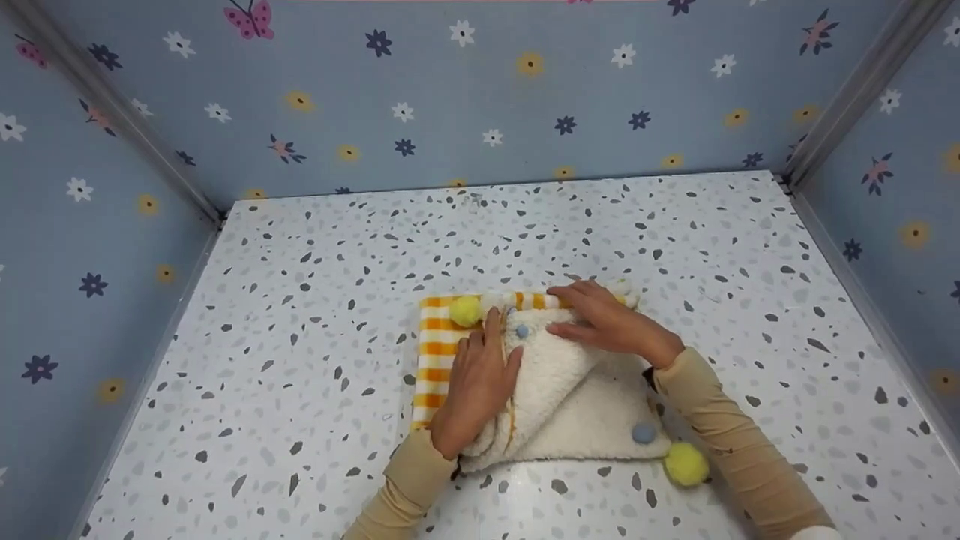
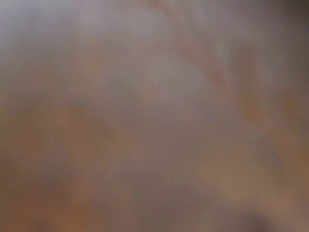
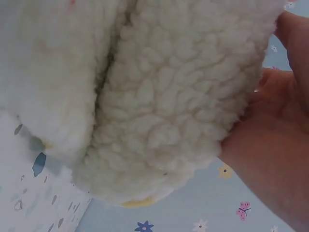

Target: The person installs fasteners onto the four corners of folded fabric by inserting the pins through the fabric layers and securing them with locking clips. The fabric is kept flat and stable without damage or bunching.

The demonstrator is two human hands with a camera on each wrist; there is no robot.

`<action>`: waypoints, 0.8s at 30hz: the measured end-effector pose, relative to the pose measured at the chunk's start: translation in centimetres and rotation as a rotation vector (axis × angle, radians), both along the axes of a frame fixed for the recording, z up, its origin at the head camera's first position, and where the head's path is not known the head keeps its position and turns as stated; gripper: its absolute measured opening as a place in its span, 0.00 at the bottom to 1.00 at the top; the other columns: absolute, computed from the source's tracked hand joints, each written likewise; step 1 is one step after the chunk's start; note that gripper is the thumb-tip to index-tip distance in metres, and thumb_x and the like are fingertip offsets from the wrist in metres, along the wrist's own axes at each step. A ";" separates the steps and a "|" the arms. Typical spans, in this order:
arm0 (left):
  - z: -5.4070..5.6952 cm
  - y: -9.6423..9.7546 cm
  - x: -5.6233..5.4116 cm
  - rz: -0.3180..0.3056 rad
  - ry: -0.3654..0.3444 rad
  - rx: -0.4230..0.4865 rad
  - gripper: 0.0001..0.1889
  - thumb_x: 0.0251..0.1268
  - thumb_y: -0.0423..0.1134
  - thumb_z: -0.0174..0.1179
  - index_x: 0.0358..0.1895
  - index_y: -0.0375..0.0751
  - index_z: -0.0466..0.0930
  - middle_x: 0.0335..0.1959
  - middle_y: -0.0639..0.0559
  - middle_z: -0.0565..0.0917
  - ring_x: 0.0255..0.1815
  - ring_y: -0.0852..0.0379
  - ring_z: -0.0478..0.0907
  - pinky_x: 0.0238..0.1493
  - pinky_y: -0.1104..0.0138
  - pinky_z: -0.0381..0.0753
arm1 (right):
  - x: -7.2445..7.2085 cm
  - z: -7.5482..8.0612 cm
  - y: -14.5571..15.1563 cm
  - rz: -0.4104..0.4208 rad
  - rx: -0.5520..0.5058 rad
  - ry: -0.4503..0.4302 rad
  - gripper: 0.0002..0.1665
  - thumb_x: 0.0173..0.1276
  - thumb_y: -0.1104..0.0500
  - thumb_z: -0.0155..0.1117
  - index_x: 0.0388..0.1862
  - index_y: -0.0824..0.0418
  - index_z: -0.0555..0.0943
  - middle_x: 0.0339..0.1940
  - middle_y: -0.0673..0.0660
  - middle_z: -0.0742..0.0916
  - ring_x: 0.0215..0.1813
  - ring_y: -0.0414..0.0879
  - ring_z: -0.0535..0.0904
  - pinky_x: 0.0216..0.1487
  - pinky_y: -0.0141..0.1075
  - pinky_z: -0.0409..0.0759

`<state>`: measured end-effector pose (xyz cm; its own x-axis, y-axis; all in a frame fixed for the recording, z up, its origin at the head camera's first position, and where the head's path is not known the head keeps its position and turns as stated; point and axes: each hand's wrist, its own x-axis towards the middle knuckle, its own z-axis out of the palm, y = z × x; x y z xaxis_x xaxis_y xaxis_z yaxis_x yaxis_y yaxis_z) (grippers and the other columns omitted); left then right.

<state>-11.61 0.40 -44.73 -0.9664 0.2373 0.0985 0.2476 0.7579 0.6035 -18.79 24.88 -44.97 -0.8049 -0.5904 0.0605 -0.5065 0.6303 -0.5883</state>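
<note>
A folded cloth (image 1: pixel 607 412) lies on the speckled surface, with cream fleece on one side and yellow-and-white checks on the other. My left hand (image 1: pixel 478 382) rests on its left part, fingers extended along the edge of a fleece flap. Across the upper right of the fleece lies my right hand (image 1: pixel 604 322), thumb and fingers spread. One yellow pom-pom (image 1: pixel 465 310) sits at the top left, another yellow pom-pom (image 1: pixel 686 463) at the lower right corner. A blue ball (image 1: pixel 643 433) shows near that corner. In the right wrist view, thick fleece (image 3: pixel 174 96) covers part of my palm. The left wrist view is blurred.
Blue flower-patterned panels (image 1: pixel 465 90) stand behind and at both sides. The white speckled surface (image 1: pixel 300 300) runs up to them, with grey metal strips (image 1: pixel 862 82) at the corners.
</note>
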 end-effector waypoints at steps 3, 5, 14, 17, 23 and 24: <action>0.0 0.1 0.1 -0.026 0.004 0.043 0.33 0.79 0.40 0.57 0.79 0.32 0.55 0.57 0.25 0.73 0.51 0.31 0.74 0.49 0.44 0.77 | 0.1 0.1 0.1 0.004 0.005 -0.006 0.34 0.78 0.47 0.63 0.73 0.64 0.70 0.65 0.66 0.77 0.66 0.60 0.72 0.65 0.58 0.70; 0.1 0.2 0.2 -0.047 0.017 0.084 0.32 0.79 0.38 0.57 0.78 0.31 0.56 0.56 0.27 0.72 0.49 0.34 0.74 0.47 0.47 0.77 | 0.2 0.3 0.1 0.009 0.004 -0.007 0.32 0.77 0.47 0.63 0.72 0.63 0.72 0.63 0.65 0.79 0.63 0.59 0.73 0.63 0.57 0.72; 0.3 1.1 1.5 -0.116 0.106 0.184 0.31 0.78 0.34 0.56 0.79 0.35 0.58 0.56 0.35 0.68 0.48 0.45 0.71 0.45 0.56 0.77 | 1.4 1.2 0.8 0.018 -0.011 -0.027 0.32 0.76 0.50 0.66 0.71 0.65 0.72 0.62 0.62 0.80 0.63 0.57 0.75 0.62 0.54 0.74; 0.4 1.5 2.3 -0.140 0.135 0.198 0.30 0.78 0.33 0.57 0.79 0.36 0.59 0.56 0.37 0.68 0.46 0.48 0.70 0.43 0.60 0.76 | 2.1 1.5 1.4 0.008 -0.025 -0.039 0.32 0.75 0.50 0.67 0.70 0.64 0.72 0.62 0.61 0.80 0.61 0.55 0.77 0.60 0.53 0.76; 0.6 2.6 3.8 -0.193 0.227 0.212 0.29 0.77 0.32 0.58 0.77 0.37 0.63 0.55 0.39 0.68 0.46 0.49 0.71 0.44 0.60 0.77 | 3.8 2.1 2.9 0.003 -0.028 -0.005 0.30 0.72 0.50 0.70 0.65 0.64 0.74 0.58 0.60 0.82 0.55 0.51 0.79 0.54 0.50 0.80; 0.6 2.8 4.1 -0.204 0.243 0.210 0.29 0.77 0.32 0.58 0.77 0.37 0.64 0.54 0.40 0.68 0.47 0.49 0.71 0.45 0.60 0.77 | 4.1 2.2 3.2 0.007 -0.030 0.002 0.29 0.72 0.51 0.71 0.64 0.64 0.74 0.56 0.59 0.82 0.53 0.50 0.79 0.52 0.49 0.80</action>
<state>-7.56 3.17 -44.11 -0.8440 0.3723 0.3861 0.5355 0.5443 0.6457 -14.67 28.06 -42.78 -0.8007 -0.5938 0.0798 -0.5120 0.6090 -0.6058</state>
